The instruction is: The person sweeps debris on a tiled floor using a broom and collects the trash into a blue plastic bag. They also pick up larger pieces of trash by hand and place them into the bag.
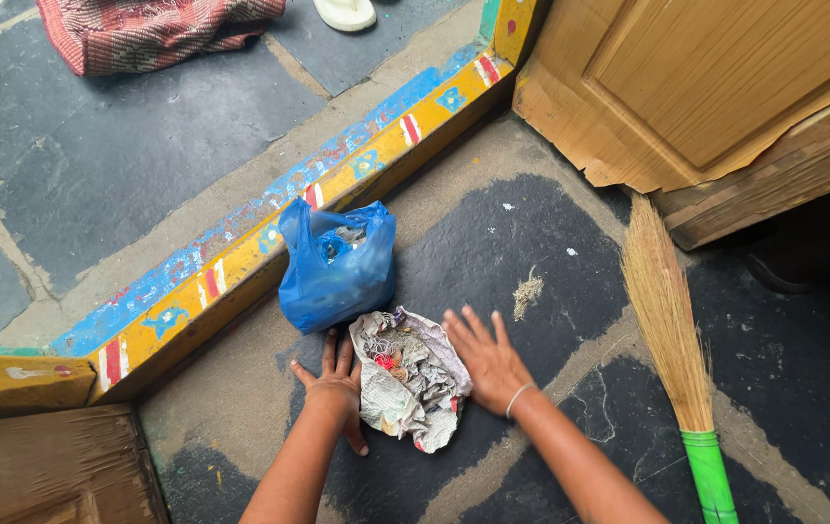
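Both hands lie flat on the stone floor (493, 243) with fingers spread, gripping nothing: the left hand (335, 386) touches the left edge of a crumpled newspaper (415, 383), and the right hand (486, 361) presses against its right edge. Swept-up scraps (small, mixed, hard to tell apart) sit on the paper between them. Just beyond the fingertips stands a blue plastic bag (335, 267), open at the top, against a painted yellow and blue threshold (240, 262). Right of the right hand lie a small dust pile (528, 291) and a grass broom (672, 340) with a green handle.
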